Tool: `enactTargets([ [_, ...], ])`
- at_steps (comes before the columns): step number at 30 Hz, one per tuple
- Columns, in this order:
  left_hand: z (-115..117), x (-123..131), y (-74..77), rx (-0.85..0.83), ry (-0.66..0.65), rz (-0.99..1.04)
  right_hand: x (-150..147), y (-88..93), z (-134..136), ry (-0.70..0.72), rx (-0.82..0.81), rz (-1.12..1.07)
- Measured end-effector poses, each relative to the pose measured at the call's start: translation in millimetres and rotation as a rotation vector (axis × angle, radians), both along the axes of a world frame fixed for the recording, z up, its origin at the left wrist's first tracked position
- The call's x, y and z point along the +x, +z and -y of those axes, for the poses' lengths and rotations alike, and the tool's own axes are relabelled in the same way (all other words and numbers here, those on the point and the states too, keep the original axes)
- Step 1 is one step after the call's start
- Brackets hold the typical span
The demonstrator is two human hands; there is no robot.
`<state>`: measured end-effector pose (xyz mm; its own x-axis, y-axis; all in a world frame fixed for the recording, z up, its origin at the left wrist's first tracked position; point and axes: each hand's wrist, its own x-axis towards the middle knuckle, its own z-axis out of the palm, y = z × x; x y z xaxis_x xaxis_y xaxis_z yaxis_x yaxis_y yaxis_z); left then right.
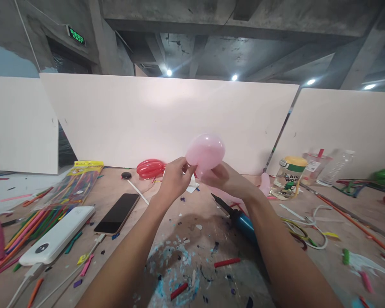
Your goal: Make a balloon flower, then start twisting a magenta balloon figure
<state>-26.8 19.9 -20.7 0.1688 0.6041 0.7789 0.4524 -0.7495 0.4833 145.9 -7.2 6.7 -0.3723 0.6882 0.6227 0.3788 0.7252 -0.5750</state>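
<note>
A shiny pink balloon [207,149] is held up above the table in front of the white board. My left hand [177,179] pinches its lower left side between thumb and fingers. On the other side, my right hand [227,179] is closed around its lower right part, with most of the fingertips hidden behind the balloon. Pale pink balloon material also shows below my right hand, partly covered by it. Under my right forearm lies a blue hand pump [242,222] with a black nozzle. A red inflated balloon [150,169] lies beyond my left hand.
To the left are a phone [117,214], a white power bank [57,235] with a cable, and a bag of long balloons [72,184]. A yellow-lidded cup [285,179] and a clear bottle [336,169] stand at right. Balloon scraps litter the table; white boards [167,115] stand behind.
</note>
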Motion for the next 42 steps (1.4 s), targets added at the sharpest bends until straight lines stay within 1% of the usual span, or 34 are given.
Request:
enactTargets([
  [2,3,2,1.6,-0.019,0.015,-0.007,-4,-2.1,-3,0.005,-0.107,-0.067],
  [3,5,3,2.4,-0.035,0.018,-0.006,-7,-3.5,-4,-0.023,-0.155,-0.114],
  [5,9,6,3.9,-0.077,0.011,0.007,-12,-6.4,-8,-0.133,-0.175,-0.185],
  [7,12,9,4.6,-0.072,0.021,-0.004,-15,-8.8,-12,-0.238,-0.158,-0.203],
  [9,14,11,4.3,0.016,0.08,-0.072,-17,-9.8,-15,-0.318,-0.118,-0.184],
  [11,15,11,3.2,0.166,0.17,-0.187,-15,-9.0,-15,-0.359,-0.095,-0.104],
  [13,15,10,2.0,0.324,0.256,-0.291,-10,-7.6,-14,-0.344,-0.126,0.016],
  [15,14,7,1.8,0.46,0.293,-0.38,-1,-6.9,-12,-0.253,-0.211,0.148],
  [16,15,6,2.2,0.505,0.277,-0.435,4,-7.2,-11,-0.201,-0.248,0.207],
  [18,17,5,4.0,0.53,0.178,-0.574,13,-8.6,-11,-0.115,-0.262,0.323],
  [20,21,5,6.5,0.478,0.06,-0.71,20,-10.0,-12,-0.082,-0.215,0.406],
  [22,26,7,9.0,0.403,0.009,-0.777,24,-10.0,-13,-0.033,-0.16,0.475],
  [23,27,7,10.0,0.369,0.02,-0.787,25,-9.3,-14,0.002,-0.137,0.503],
  [25,29,7,11.9,0.329,0.081,-0.779,25,-7.1,-14,0.061,-0.081,0.528],
  [28,29,4,14.4,0.313,0.143,-0.753,22,-3.1,-9,0.057,-0.037,0.47],
  [32,28,-1,17.9,0.282,0.108,-0.68,13,-0.3,1,0.048,-0.08,0.416],
  [35,30,-5,21.9,0.202,0.06,-0.601,3,-1.5,5,-0.008,-0.053,0.392],
  [37,32,-9,25.4,0.105,0.029,-0.509,-2,-3.2,6,-0.058,-0.027,0.392],
  [39,31,-15,28.5,-0.046,-0.022,-0.393,-4,-4.5,5,-0.093,-0.005,0.403],
  [41,26,-22,29.5,-0.26,-0.132,-0.283,-4,-4.9,5,-0.089,0.003,0.402],
  [42,23,-26,28.8,-0.384,-0.221,-0.23,-3,-4.7,4,-0.062,-0.009,0.388],
])
